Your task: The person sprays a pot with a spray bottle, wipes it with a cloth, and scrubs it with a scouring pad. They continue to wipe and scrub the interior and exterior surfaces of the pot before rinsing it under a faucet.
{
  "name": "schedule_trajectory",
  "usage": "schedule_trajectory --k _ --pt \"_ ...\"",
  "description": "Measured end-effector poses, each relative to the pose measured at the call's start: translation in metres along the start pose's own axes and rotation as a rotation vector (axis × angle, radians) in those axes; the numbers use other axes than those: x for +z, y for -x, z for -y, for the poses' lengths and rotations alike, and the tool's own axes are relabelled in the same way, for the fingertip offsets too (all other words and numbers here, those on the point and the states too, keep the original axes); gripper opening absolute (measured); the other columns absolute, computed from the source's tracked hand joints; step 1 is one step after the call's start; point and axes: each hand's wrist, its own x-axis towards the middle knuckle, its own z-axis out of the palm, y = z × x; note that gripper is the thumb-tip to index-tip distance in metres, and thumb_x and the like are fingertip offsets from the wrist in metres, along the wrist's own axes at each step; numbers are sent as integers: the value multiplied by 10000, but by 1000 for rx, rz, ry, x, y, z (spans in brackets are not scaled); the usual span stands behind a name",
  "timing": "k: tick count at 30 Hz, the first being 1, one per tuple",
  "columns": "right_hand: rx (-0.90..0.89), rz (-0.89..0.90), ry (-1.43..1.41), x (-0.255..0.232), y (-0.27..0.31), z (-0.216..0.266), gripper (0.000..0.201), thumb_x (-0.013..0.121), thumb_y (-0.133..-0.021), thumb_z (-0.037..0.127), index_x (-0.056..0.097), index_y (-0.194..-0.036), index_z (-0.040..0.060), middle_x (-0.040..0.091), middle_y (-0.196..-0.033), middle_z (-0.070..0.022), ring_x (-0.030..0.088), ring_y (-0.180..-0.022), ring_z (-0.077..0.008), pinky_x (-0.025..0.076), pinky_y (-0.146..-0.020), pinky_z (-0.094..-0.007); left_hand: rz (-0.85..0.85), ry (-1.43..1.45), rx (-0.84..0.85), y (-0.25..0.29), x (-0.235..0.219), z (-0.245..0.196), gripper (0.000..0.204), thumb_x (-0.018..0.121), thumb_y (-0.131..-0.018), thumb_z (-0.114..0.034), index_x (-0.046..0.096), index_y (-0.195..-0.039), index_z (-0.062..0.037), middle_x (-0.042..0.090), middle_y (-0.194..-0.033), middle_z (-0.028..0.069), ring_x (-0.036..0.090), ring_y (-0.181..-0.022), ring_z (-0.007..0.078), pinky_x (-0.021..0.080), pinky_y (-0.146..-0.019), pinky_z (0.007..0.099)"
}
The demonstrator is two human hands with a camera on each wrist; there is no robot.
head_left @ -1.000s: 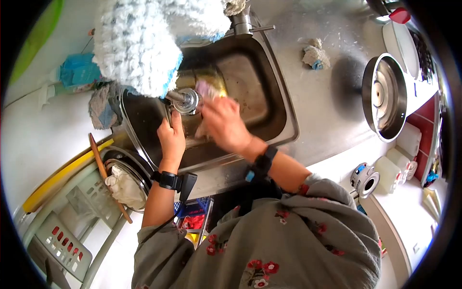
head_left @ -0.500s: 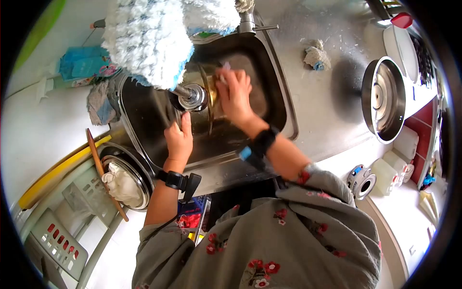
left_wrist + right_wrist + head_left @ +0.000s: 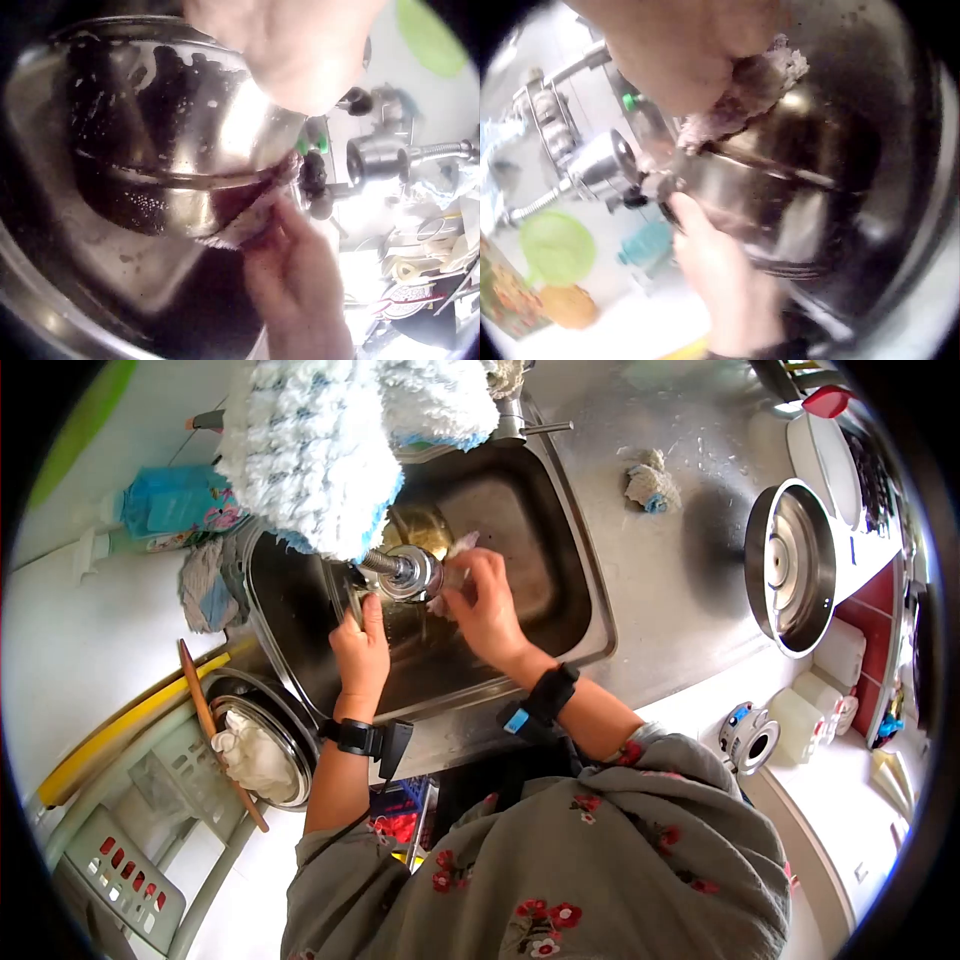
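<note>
A shiny metal pot [image 3: 150,112] with water drops and suds on its wall is tilted inside the sink [image 3: 545,560]. My left hand [image 3: 360,658] grips the pot's edge at its left side, thumb on top, as the right wrist view also shows. In my right hand [image 3: 488,610] is a pinkish cloth [image 3: 739,105], pinched in curled fingers and pressed against the pot's outer wall. The metal faucet head [image 3: 410,573] on its flexible hose hangs above the pot and hides part of it in the head view.
A fluffy white-and-blue cloth [image 3: 310,450] hangs over the sink's back left. On the counter are a crumpled rag [image 3: 652,485] and a round steel pan [image 3: 790,568]. Stacked bowls [image 3: 258,745] stand left of the sink, beside a dish rack [image 3: 125,870].
My right hand has moved with the cloth, up and right, then back left and down beside the faucet head. The left hand keeps its grip, and the pot's tilt has shifted.
</note>
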Motion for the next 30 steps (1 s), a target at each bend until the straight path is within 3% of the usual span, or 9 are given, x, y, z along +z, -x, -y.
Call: schedule_trajectory --k 3,6,9,13,15,16,21,27,30 --pt "-110 6 20 11 4 -5 305 639 -705 -20 544 -990 38 455 -1061 -175 478 -961 -359 432 -805 -370 -1 29 -34 -6 -8 1 342 512 -933 -293 600 -929 38 607 -733 220 572 -637 354 459 -616 359" --pt "-127 -84 393 21 -38 -3 339 680 -718 20 549 -1030 41 450 -1074 -147 529 -883 -270 466 -739 -362 16 -44 -72 -13 -11 7 387 508 -931 -336 605 -927 38 600 -726 228 558 -644 388 459 -619 378" --pt "198 -119 74 39 -85 -18 268 659 -762 106 547 -996 42 462 -1067 -198 456 -981 -379 407 -871 -411 -31 -47 28 -15 -7 1 411 497 -931 -359 610 -915 36 591 -711 236 555 -653 412 455 -608 403" --pt "75 -88 -368 48 -41 -52 413 654 -744 -9 456 -1096 77 354 -1146 -125 478 -994 -247 497 -798 -318 15 -133 17 -19 -14 1 416 494 -927 -370 621 -883 24 561 -626 238 562 -603 417 444 -528 415" --pt "262 -3 -327 28 -19 -12 439 565 -734 -126 455 -1083 115 326 -1152 -84 477 -966 -205 490 -755 -272 52 -219 27 -19 -8 14 399 517 -914 -349 617 -838 30 548 -602 242 558 -567 415 441 -491 437" --pt "163 -19 -240 31 -21 -46 466 535 -721 -144 449 -1104 108 363 -1107 -72 490 -915 -188 467 -745 -267 -4 -157 74 -18 -4 10 371 535 -902 -322 612 -834 34 543 -588 238 555 -555 413 442 -483 448" --pt "675 121 -1098 29 -103 -85 325 587 -889 180 443 -1153 59 547 -1016 -65 540 -952 -173 429 -827 -267 -42 -39 26 -18 5 6 258 536 -905 -266 610 -868 -21 581 -713 223 566 -677 419 455 -539 431" --pt "194 194 -588 38 -46 -1 363 606 -876 153 437 -1174 34 534 -1024 -67 528 -891 -136 447 -775 -270 -121 -57 -95 -10 -29 19 261 568 -879 -278 640 -891 -27 563 -623 224 566 -597 405 448 -512 457" --pt "-19 159 -176 48 -49 8 394 634 -855 144 448 -1176 11 552 -1006 -88 526 -886 -136 450 -762 -273 -220 19 -72 -11 -23 34 349 563 -894 -296 575 -743 18 516 -572 231 532 -552 413 408 -475 436"
